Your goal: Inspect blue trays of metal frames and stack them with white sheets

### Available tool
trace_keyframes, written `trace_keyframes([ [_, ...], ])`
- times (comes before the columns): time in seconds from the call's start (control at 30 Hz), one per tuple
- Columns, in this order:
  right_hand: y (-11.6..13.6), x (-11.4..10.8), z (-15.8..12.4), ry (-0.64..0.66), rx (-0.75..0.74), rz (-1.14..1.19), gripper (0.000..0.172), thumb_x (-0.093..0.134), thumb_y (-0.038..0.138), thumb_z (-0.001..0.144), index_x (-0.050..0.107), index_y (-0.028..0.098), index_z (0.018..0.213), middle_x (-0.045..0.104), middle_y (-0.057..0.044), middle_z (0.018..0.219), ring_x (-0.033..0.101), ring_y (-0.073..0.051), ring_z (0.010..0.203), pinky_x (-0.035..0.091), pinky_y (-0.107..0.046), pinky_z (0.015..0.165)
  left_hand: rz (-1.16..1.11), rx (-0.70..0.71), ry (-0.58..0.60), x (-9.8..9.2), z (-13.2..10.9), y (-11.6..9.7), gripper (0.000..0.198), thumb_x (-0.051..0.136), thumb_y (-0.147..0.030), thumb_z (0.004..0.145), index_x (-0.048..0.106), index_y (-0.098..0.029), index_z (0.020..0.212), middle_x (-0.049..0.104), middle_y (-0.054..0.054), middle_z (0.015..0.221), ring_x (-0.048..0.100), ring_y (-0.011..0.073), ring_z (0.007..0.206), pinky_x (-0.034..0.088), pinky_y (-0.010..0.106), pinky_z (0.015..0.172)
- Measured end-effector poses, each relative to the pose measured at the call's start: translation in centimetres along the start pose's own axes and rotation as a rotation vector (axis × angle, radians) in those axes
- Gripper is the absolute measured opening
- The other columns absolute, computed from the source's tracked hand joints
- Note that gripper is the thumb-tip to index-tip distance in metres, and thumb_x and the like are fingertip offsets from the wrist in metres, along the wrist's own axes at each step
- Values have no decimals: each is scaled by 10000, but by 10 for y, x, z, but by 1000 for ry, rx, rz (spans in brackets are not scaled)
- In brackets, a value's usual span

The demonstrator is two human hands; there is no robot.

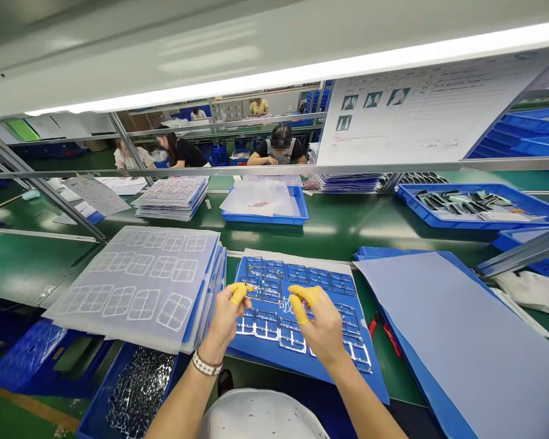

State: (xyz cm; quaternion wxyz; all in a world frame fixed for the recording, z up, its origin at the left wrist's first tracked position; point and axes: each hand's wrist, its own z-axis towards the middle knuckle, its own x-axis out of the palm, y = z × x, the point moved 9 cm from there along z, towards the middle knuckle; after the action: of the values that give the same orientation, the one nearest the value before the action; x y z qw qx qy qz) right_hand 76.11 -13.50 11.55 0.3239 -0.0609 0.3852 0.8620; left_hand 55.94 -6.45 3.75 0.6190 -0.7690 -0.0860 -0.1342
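One white 敬 (285, 305) shows among metal frames (266, 325).

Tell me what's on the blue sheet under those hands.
Shiny square frames lie in rows on the blue sheet, which bears a white printed character. What lies under the right hand is covered and cannot be seen.

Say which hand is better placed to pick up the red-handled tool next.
Probably the right hand: the red-handled tool lies just beyond the right edge of the blue sheet, on that hand's side. The left hand is farther off and would have to cross the sheet.
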Motion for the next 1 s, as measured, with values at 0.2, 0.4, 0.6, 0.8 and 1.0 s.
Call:
trace_keyframes([
  [0.2,-68,39,-14,90,824,536,518,628,706,809,709,196,855,610,-34,641,415,-138,489,299,-288,457,21,-80,127,-2,12,-16,472,843,-570,628,683,-149,770,552,-18,490,272,34,404,115,231,449],
  [0.4,-67,67,-18,167,959,729,495,690,686,731,641,194,751,520,9,552,283,-93,456,197,-253,446,60,-90,223,-4,25,-26,438,815,-567,666,647,-164,694,407,-70,439,206,38,415,101,253,466],
  [0.6,-71,70,-27,220,902,484,467,713,656,725,576,215,654,475,27,538,316,-104,476,207,-250,441,67,-74,280,-5,30,-24,419,804,-551,704,652,-163,664,370,-75,462,204,48,452,118,262,485],
  [0.8,-53,80,-36,249,929,591,519,741,714,675,630,207,680,492,11,569,371,-118,511,241,-256,464,44,-51,177,-14,35,-22,467,774,-609,720,627,-172,648,448,-53,474,234,52,438,150,263,475],
  [1.0,-42,80,-38,192,887,557,492,794,682,659,714,204,747,624,-51,739,534,-176,611,357,-277,485,72,8,158,-16,33,-23,501,743,-649,740,623,-169,658,554,-9,542,305,66,467,191,264,480],
])
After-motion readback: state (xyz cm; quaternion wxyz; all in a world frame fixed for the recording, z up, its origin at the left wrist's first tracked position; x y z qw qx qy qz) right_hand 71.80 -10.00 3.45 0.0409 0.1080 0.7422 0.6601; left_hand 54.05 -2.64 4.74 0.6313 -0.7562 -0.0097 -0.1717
